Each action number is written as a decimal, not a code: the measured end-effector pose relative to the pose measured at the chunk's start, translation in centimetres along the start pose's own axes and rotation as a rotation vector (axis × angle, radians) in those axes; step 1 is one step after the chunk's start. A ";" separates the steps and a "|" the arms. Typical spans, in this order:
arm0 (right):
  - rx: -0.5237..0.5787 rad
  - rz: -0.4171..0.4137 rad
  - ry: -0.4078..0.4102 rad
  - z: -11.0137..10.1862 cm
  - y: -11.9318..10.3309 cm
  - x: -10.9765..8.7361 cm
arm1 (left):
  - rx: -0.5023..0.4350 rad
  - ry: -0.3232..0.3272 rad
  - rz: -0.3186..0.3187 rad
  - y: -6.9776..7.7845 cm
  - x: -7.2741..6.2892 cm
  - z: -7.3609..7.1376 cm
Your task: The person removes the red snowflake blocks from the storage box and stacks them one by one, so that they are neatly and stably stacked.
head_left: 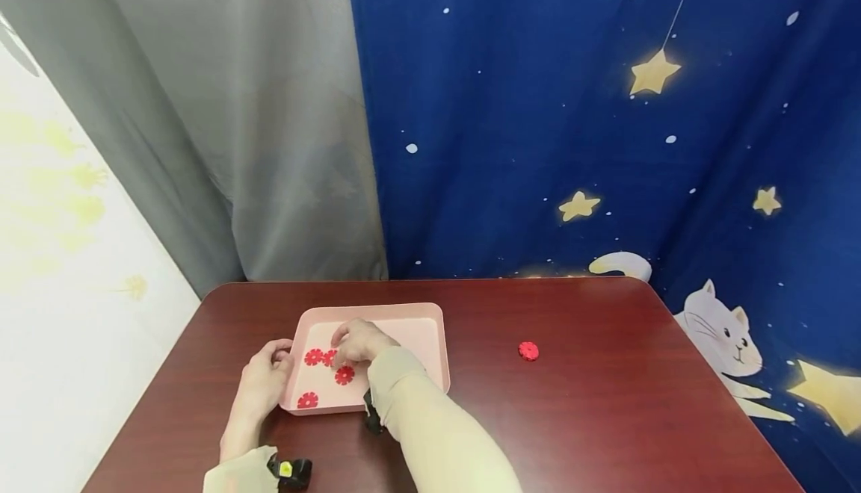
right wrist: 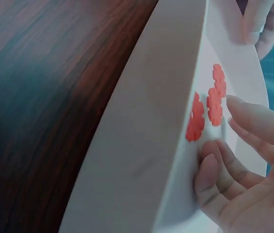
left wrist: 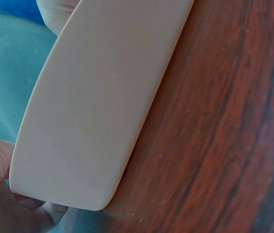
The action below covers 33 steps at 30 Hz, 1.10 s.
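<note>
A pink tray (head_left: 430, 343) stands on the table with several red snowflake-shaped plastic discs in it. My left hand (head_left: 264, 377) grips the tray's left rim, thumb and fingers on either side of the wall. My right hand (head_left: 363, 341) is inside the tray, over the discs. In the right wrist view the thumb (right wrist: 253, 116) comes close to a red disc (right wrist: 214, 107), and the fingers stand apart with nothing between them. Another disc (head_left: 344, 375) lies just below the fingertips, and one more (head_left: 307, 400) sits in the near left corner.
A small red piece (head_left: 528, 351) of the same notched shape lies on the dark red table (head_left: 605, 403), right of the tray. Behind the table hang a grey curtain (head_left: 296, 142) and a blue one (head_left: 504, 104) with stars.
</note>
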State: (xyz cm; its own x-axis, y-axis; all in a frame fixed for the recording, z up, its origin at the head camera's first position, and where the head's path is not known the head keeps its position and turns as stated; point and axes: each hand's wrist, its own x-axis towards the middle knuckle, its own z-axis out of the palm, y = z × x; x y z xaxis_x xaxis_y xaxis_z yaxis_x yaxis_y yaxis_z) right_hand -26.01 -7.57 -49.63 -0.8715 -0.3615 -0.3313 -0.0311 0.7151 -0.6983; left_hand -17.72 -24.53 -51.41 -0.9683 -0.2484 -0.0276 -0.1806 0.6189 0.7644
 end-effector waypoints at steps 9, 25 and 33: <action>-0.211 -0.044 0.016 0.6 0.9 -0.2 | -0.033 -0.027 -0.006 0.1 -0.5 1.2; -0.195 0.054 0.056 -0.7 -0.2 -0.2 | -0.022 -0.012 -0.013 0.1 -0.1 0.3; 0.014 0.023 0.070 -2.7 -1.1 -0.8 | -0.007 -0.021 -0.007 0.2 0.0 -0.3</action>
State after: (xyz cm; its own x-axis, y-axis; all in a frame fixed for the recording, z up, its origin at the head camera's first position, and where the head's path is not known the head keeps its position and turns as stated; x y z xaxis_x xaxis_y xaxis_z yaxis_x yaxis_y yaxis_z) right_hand -26.62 -6.49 -46.86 -0.9042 -0.3016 -0.3023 -0.0042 0.7142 -0.6999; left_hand -17.68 -24.63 -51.07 -0.9704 -0.2372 -0.0464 -0.1863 0.6120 0.7686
